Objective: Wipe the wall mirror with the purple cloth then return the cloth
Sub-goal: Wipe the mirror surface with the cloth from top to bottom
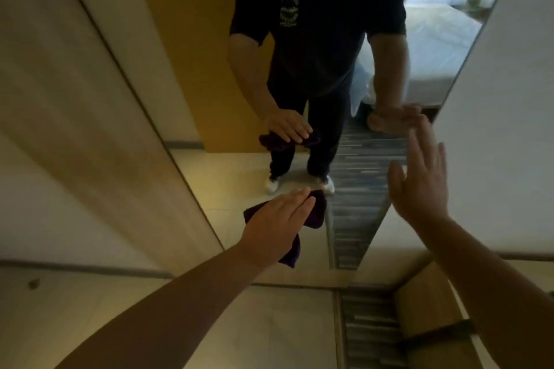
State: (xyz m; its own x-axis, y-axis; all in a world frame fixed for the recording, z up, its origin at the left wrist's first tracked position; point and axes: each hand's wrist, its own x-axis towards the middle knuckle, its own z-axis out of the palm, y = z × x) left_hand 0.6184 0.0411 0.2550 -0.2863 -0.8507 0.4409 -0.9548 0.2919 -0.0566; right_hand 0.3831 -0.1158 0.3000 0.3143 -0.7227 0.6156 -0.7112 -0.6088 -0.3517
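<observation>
Head view: left hand (277, 220) flat on purple cloth (313, 213).

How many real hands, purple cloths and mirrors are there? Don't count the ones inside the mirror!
Hands: 2, the left hand and the right hand
Purple cloth: 1
Wall mirror: 1
Total: 4
</observation>
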